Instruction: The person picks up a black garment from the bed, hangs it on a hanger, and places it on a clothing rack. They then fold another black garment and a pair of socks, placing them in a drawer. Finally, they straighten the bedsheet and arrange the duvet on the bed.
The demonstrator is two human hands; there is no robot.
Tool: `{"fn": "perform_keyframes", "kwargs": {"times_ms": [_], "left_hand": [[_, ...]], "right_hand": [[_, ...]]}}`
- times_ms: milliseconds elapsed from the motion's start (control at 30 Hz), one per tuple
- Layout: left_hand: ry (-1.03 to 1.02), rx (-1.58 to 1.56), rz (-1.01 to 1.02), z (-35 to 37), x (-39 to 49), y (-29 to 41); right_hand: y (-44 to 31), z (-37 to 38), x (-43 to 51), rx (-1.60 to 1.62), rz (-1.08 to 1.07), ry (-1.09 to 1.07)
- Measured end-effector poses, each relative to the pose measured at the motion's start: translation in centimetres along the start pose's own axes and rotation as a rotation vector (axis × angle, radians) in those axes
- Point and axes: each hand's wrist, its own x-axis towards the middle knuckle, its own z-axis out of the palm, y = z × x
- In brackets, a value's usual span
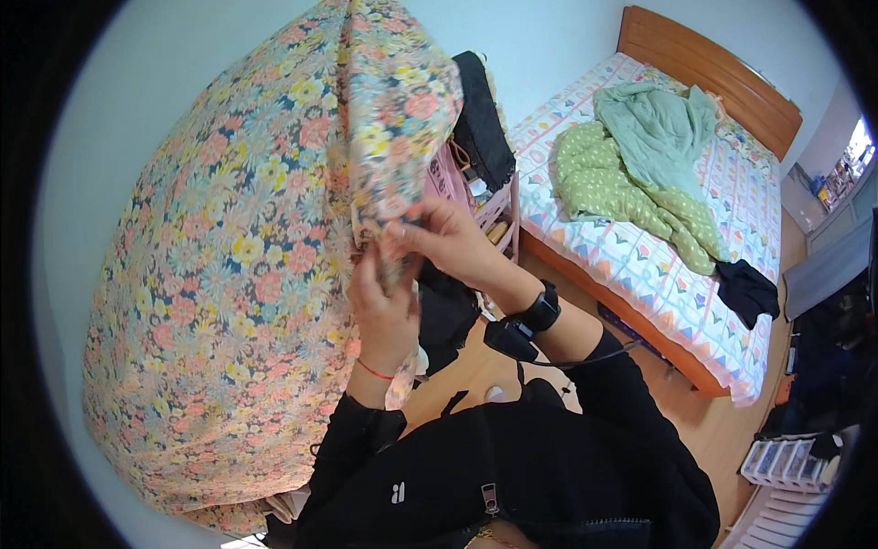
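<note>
A large floral cloth cover (226,274) hangs in front of me on the left, its edge folded over into a flap (398,123). The fingers of my right hand (446,240) pinch the lower part of that flap. Just below, my left hand (385,312) grips the cloth along the same edge, its fingertips partly hidden in the folds and slightly blurred. A red cord circles my left wrist; a black band with a small device (514,336) is strapped on my right wrist.
Behind the flap stand a pink rack (511,213), a black fabric item with frayed edges (483,123) and a dark bag-like item (446,316). To the right is a wooden bed (713,75) with a green quilt (610,171) and black cloth (748,291). A white drawer unit (785,465) stands lower right.
</note>
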Motion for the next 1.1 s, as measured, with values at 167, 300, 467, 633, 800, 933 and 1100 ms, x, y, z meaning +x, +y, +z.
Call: {"fn": "perform_keyframes", "kwargs": {"times_ms": [167,300,467,633,800,933,1100], "left_hand": [[0.117,-0.325,-0.247,-2.9,2.7,-2.8],[0.178,-0.706,-0.508,-6.8,3.6,-3.5],[0.266,-0.996,-0.506,-8.9,4.1,-3.4],[0.297,-0.751,-0.608,-8.9,3.0,-2.7],[0.310,-0.817,-0.681,-8.2,2.7,-1.0],[0.159,-0.654,-0.616,-7.3,3.6,-0.2],[0.087,-0.819,-0.751,-5.7,3.7,0.7]], "right_hand": [[1.2,-2.5,2.7,0.089,0.106,0.065],[3.2,-2.7,4.9,0.302,0.542,0.098],[2.3,-1.0,9.2,0.705,0.421,-0.118],[0.6,-1.0,10.2,0.631,0.495,-0.087],[-2.1,-1.8,8.4,0.604,0.238,-0.086],[-6.0,-4.2,8.6,0.771,0.121,-0.248],[-5.8,-8.5,8.0,0.283,0.272,-0.342]]}}
